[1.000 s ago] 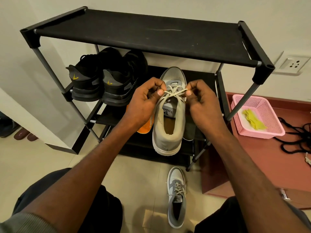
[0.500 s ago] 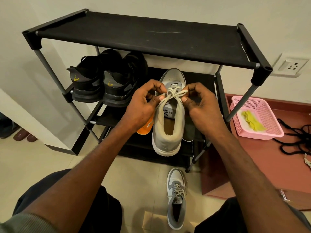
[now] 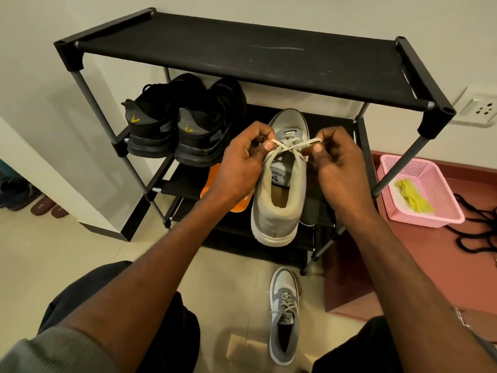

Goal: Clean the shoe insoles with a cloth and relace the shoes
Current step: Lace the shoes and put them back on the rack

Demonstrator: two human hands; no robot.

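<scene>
Your left hand (image 3: 239, 168) and right hand (image 3: 338, 168) are each pinching the lace (image 3: 289, 145) of one grey sneaker (image 3: 279, 189), which is lying on the shoe rack (image 3: 242, 60), toe pointing away. A second sneaker (image 3: 284, 316) is lying below the rack, pointing likewise.

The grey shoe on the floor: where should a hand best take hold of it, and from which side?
Probably at the heel collar of the grey shoe on the floor. It lies upright, toe toward the rack, with its open mouth nearest the person and nothing covering it. A hand coming from above and behind could hook fingers into the opening, thumb on the outer heel. The laced front offers less to grip.
</scene>
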